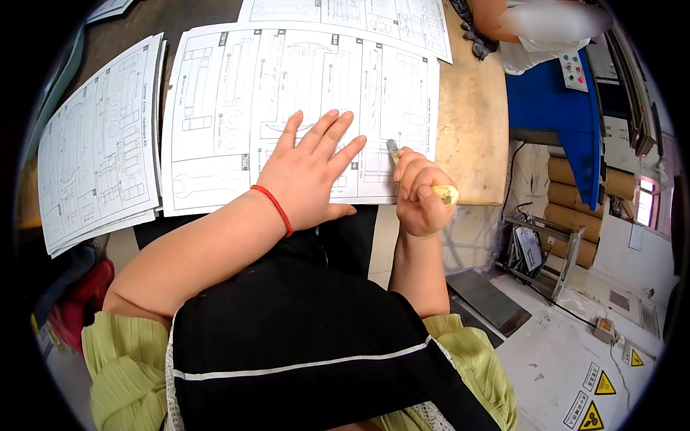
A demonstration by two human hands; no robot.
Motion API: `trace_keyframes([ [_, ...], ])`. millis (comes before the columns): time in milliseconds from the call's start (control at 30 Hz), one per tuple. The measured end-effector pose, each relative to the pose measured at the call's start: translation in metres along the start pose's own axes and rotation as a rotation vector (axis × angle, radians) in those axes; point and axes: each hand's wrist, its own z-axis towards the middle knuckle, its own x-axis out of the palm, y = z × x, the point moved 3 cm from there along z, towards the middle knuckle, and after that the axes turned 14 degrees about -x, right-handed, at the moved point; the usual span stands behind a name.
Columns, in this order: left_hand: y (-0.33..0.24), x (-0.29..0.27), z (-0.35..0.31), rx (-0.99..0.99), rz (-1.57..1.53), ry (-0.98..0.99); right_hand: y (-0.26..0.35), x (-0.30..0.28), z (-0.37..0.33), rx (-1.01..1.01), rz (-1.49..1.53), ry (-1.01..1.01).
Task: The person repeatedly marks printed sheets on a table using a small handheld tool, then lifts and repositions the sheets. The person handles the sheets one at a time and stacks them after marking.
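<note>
My left hand (309, 169), with a red cord bracelet (272, 207) on the wrist, lies flat with fingers spread on a large printed sheet (208, 154) of line drawings. To its right, my right hand (424, 190) is closed around a short tool (447, 194) with a pale yellow handle end. The tool's grey tip (392, 146) points up and away over the sheet's right part. Most of the tool is hidden in my fist, so its exact kind does not show. Whether the tip touches the paper I cannot tell.
A stack of printed sheets (100, 144) lies at the left, and more sheets (352, 18) at the far side. The wooden tabletop (471, 136) ends at the right. Beyond it stand a blue machine (550, 97) with a button panel (573, 70), another person (525, 54), and brown rolls (571, 194).
</note>
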Motion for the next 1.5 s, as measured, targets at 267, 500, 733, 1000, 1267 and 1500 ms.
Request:
trace_keyframes([
  [267, -0.002, 0.001, -0.001, -0.029, 0.042, -0.038, 0.006, 0.001, -0.007, 0.031, -0.097, 0.109],
  [500, -0.002, 0.002, 0.000, -0.021, 0.038, -0.045, 0.040, 0.001, -0.034, 0.100, -0.033, 0.107],
  [733, -0.002, 0.001, 0.001, -0.022, 0.033, -0.027, 0.003, 0.011, -0.003, 0.028, 0.104, -0.016],
  [1000, -0.002, 0.001, 0.001, -0.034, 0.066, -0.026, -0.006, 0.023, 0.003, -0.015, 0.027, 0.125],
  [1267, -0.002, 0.004, -0.002, -0.043, 0.058, -0.022, 0.031, 0.021, -0.036, 0.097, -0.038, 0.207],
  [1500, 0.018, -0.024, -0.007, -0.015, -0.063, 0.046, 0.039, 0.028, -0.026, 0.161, 0.020, 0.058],
])
